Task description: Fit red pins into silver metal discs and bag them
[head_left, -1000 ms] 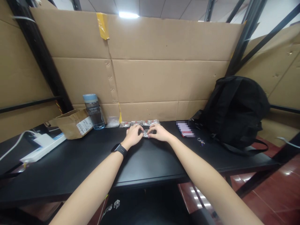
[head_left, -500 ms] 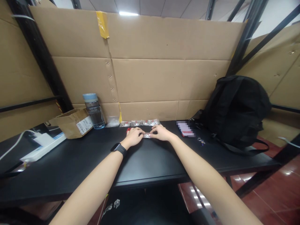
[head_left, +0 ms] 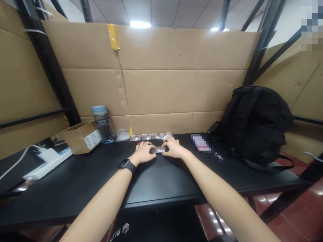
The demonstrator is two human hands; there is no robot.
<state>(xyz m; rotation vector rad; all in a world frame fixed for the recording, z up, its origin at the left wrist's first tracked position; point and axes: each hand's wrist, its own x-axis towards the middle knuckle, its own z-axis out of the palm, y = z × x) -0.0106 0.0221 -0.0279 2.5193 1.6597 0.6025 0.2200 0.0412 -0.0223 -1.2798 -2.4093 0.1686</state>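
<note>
A small shiny clear plastic packet (head_left: 158, 150) lies low over the black table between my two hands. Its left end is pinched by the fingers of my left hand (head_left: 144, 153), which has a dark watch (head_left: 125, 164) on its wrist. My right hand (head_left: 174, 148) grips the opposite end with thumb and fingers. What is inside the packet is too small to make out. Something red (head_left: 138, 144) shows at the left hand's fingers. Just beyond the hands, several similar clear packets (head_left: 147, 136) with reddish marks lie in a row against the cardboard.
On the left stand a blue-lidded water bottle (head_left: 103, 124), an open cardboard box (head_left: 80, 138) and a white power strip (head_left: 47, 163). To the right are a phone-like blurred item (head_left: 201, 143), a small trinket (head_left: 218, 157) and a black backpack (head_left: 257, 124). Cardboard (head_left: 161, 87) walls the back.
More of the packet shows between my fingers, and my hands are slightly farther apart around it. The whole view has shifted, so the scene sits a little lower.
</note>
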